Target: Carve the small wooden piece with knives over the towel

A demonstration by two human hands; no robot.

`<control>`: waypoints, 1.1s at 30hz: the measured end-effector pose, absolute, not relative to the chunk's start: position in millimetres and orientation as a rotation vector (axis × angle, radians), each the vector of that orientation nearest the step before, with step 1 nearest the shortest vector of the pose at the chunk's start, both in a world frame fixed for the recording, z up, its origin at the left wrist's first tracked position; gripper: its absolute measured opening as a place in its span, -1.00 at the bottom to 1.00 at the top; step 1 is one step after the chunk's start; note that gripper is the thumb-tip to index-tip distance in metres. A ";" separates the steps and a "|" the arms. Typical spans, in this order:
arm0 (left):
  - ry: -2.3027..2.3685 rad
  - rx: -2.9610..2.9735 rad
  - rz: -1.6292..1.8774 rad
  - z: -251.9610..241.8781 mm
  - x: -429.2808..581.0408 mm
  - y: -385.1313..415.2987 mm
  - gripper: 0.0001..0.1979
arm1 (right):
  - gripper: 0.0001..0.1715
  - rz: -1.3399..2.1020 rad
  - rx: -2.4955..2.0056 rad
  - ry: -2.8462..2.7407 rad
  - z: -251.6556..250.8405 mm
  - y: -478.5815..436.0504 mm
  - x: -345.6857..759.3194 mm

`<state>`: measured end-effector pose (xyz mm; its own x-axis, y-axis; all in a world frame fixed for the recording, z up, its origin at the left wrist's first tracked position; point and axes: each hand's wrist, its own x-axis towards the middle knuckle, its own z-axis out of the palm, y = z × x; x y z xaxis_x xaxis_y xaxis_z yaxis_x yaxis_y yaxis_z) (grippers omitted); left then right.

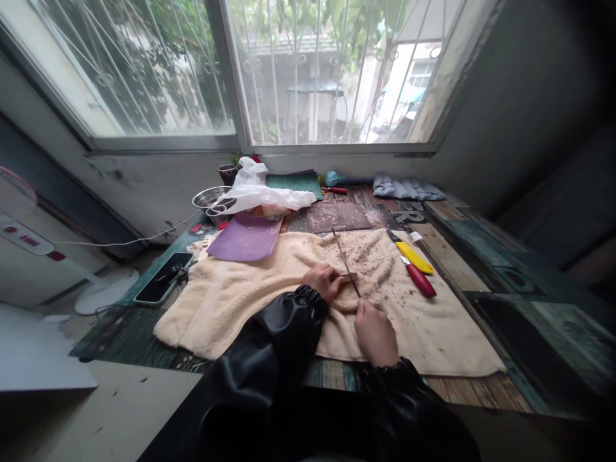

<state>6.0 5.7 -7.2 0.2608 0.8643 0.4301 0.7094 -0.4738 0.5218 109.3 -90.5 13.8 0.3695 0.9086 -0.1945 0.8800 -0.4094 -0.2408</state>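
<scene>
My right hand (376, 332) is closed around the near end of a thin, dark file (342, 255), which points away from me over a cream towel (231, 289). My left hand (322, 281) pinches a small pale wood piece (350, 277) against the towel. The file crosses this piece just right of my left fingertips. Most of the piece is hidden by my fingers. Brown shavings (368, 253) lie scattered on the towel. To the right rest a red-handled knife (419, 280) and a yellow-handled cutter (414, 256).
A purple sheet (246, 237) overlaps the towel's far left edge. Behind it are a white plastic bag (274, 196), a metal bowl (205, 197) and a green mat (293, 184). A phone (163, 278) lies at left. A grey padded bundle (404, 188) sits by the wall.
</scene>
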 end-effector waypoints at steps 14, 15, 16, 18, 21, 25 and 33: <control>1.333 2.365 1.035 -9.4 7.8 5.5 -0.84 | -0.57 0.433 -2.527 -1.637 12.5 -89.0 111.1; 1.368 2.347 1.038 -9.4 8.0 5.8 -0.84 | -0.57 0.437 -2.530 -1.639 12.0 -90.1 110.8; 1.404 2.329 1.034 -9.2 8.2 6.3 -0.85 | -0.58 0.437 -2.531 -1.646 11.0 -92.3 110.6; 1.466 2.299 1.020 -8.6 8.4 7.4 -0.85 | -0.58 0.432 -2.536 -1.655 8.3 -97.5 110.3; 1.456 2.306 1.004 -7.9 8.8 7.9 -0.85 | -0.58 0.427 -2.534 -1.650 7.2 -97.4 110.1; 1.449 2.297 0.995 -7.5 9.0 7.0 -0.85 | -0.56 0.388 -2.497 -1.647 10.6 -86.8 109.7; 1.423 2.309 0.960 -5.5 7.1 7.2 -0.86 | -0.59 0.421 -2.505 -1.659 4.8 -100.0 113.0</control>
